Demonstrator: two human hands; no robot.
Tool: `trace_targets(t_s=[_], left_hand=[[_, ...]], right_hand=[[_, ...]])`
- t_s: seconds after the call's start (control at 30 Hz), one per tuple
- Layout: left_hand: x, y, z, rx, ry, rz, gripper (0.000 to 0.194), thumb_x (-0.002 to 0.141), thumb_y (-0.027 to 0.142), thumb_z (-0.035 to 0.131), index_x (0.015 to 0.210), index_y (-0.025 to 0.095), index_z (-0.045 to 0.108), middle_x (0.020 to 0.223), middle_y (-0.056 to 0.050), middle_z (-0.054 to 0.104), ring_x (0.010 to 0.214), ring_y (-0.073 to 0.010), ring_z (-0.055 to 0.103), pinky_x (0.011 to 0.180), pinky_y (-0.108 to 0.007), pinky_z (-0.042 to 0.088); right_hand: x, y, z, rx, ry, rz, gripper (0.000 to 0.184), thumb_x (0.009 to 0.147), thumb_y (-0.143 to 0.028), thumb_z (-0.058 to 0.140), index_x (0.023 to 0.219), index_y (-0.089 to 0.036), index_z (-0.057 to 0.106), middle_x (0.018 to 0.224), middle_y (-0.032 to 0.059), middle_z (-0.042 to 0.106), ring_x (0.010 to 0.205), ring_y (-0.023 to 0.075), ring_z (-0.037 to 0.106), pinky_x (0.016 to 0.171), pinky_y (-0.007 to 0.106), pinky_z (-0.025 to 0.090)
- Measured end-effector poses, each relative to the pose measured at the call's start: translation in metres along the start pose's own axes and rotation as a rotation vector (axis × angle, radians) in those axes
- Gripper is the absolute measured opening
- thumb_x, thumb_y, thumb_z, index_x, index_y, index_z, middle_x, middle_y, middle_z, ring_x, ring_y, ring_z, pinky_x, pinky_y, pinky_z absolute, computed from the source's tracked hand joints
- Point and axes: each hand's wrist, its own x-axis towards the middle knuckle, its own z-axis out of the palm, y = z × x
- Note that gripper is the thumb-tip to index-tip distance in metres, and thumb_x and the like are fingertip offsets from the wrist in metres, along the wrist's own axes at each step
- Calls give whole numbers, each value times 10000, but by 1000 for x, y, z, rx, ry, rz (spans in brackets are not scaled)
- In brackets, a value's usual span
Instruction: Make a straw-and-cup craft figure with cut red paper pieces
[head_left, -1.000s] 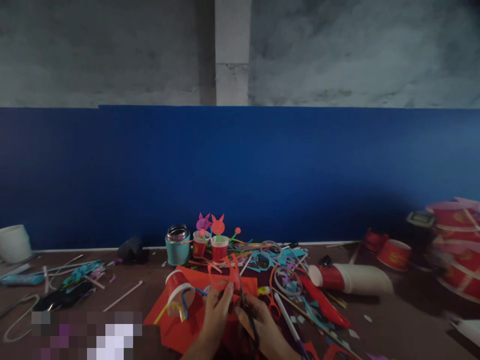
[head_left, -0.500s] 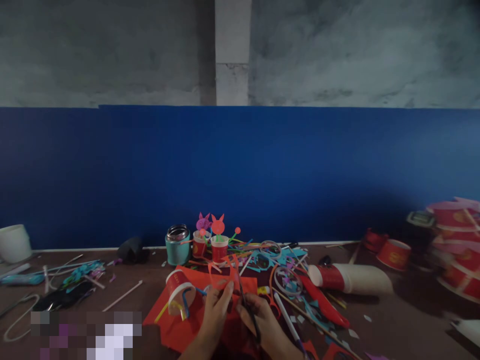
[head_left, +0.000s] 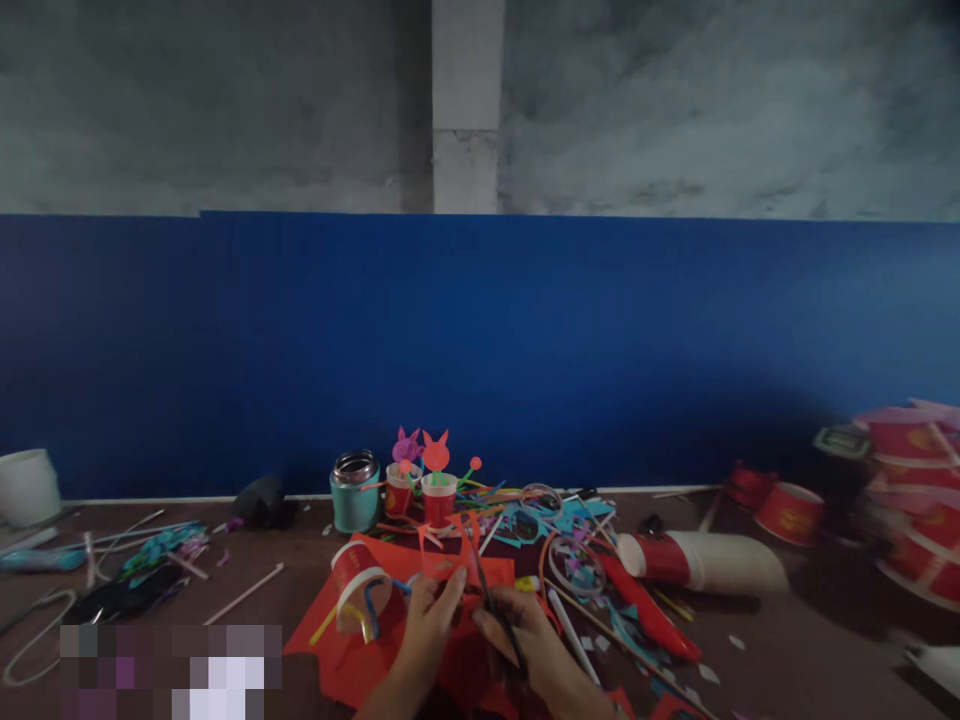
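Observation:
My left hand [head_left: 435, 620] pinches a small piece of red paper [head_left: 444, 548] between thumb and fingers. In my right hand [head_left: 525, 635] are dark-handled scissors [head_left: 501, 622], their blades pointing up and away beside the held paper. Beneath both hands lies a larger red sheet [head_left: 390, 665]. A red and white paper cup [head_left: 361, 582] rests tipped on that sheet, left of my left hand, with yellow and blue straws at its mouth. Behind my hands stand two cup figures, one with a red eared head [head_left: 436, 452] and one with a purple head [head_left: 406, 447].
A teal metal jar [head_left: 355, 492] stands behind the sheet. Scraps, straws and tape rolls [head_left: 576, 562] crowd the right, near a marker [head_left: 574, 635] and a long stack of paper cups [head_left: 705, 562]. Red cups [head_left: 789, 512] sit farther right. Straws and scraps [head_left: 161, 550] lie left.
The scissors have turned slightly in my right hand, their handles swinging a little to the right. My left hand keeps its pinch on the red paper in nearly the same place.

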Motion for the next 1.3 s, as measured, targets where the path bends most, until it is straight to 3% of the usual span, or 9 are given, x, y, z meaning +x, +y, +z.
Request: trace_targets(t_s=[0.3, 0.57, 0.7, 0.83, 1.07, 1.3], left_hand=[[0, -4, -1, -21, 59, -55, 487, 571, 605, 615, 500, 123, 619, 353, 61, 337, 367, -70, 309, 382, -218, 224], [-2, -2, -2, -98, 97, -34, 433, 616, 562, 617, 491, 158, 528, 387, 67, 373, 383, -64, 303, 395, -207, 230], [-4, -2, 0, -44, 63, -1, 442, 681, 560, 560, 493, 161, 530, 385, 63, 359, 385, -71, 312, 398, -214, 225], [-3, -1, 2, 45, 3, 51, 443, 659, 561, 580, 492, 152, 551, 380, 65, 342, 385, -73, 316, 399, -217, 231], [-6, 6, 2, -12, 40, 87, 369, 759, 488, 511, 589, 161, 521, 461, 54, 413, 406, -68, 333, 405, -200, 247], [-3, 2, 4, 19, 18, 93, 404, 680, 542, 575, 554, 163, 514, 429, 64, 394, 381, -67, 317, 385, -204, 242]], right_hand=[[0, -2, -4, -101, -5, 85, 341, 656, -480, 602, 606, -163, 485, 350, -85, 426, 277, 38, 366, 280, 137, 232], [1, -2, -6, -150, -13, 93, 323, 661, -476, 544, 591, -168, 473, 334, -90, 404, 266, 44, 361, 274, 140, 261], [3, 0, -6, -143, 14, 93, 332, 628, -476, 588, 577, -173, 462, 343, -97, 386, 267, 39, 362, 272, 137, 266], [3, 1, -8, -146, 4, 74, 328, 634, -464, 606, 587, -176, 456, 359, -97, 384, 278, 42, 368, 274, 137, 268], [2, 5, -10, -125, -4, 63, 339, 634, -471, 630, 611, -172, 471, 365, -96, 401, 288, 38, 363, 295, 137, 272], [2, 6, -7, -136, -38, 89, 356, 653, -503, 583, 602, -173, 460, 338, -88, 410, 273, 53, 376, 282, 146, 282]])
